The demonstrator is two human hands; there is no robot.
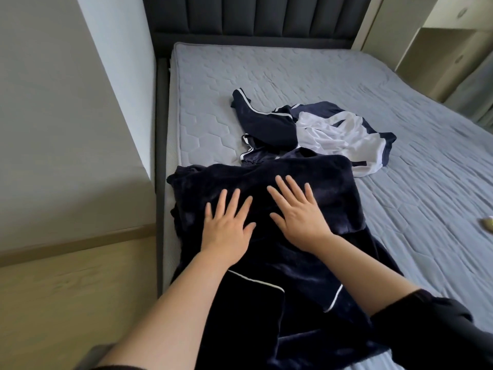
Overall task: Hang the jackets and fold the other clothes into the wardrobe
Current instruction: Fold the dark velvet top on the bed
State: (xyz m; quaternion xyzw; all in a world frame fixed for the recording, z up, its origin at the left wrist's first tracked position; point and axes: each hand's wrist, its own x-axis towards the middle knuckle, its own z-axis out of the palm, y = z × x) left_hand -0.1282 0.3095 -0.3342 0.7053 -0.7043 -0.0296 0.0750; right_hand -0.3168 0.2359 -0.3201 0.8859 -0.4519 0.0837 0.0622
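The dark navy velvety garment with thin white piping [333,188] lies spread along the near left side of the bed, directly under both hands; its upper part is folded over into a broad flat panel, and its lower part runs toward the camera between the forearms. Just beyond that folded edge, touching or nearly touching it, a crumpled navy-and-white track jacket with striped sleeves [266,124] lies in a heap nearer the middle of the bed.

The bed has a bare grey quilted mattress with a hexagon stitch [400,102] and a dark grey padded headboard with vertical channels [253,17]. A pale wall panel stands close along the left, with a light wood surface [66,289] below it. A cream open shelf unit [440,49] stands at the far right, and a small yellowish object [488,222], too cut off to identify, sits at the right edge.

The left hand [226,225] lies flat, palm down, fingers straight and spread, pressing on the folded panel. The right hand [298,214] lies beside it the same way, fingers fanned wide, holding nothing; its arm wears a black sleeve [426,329]
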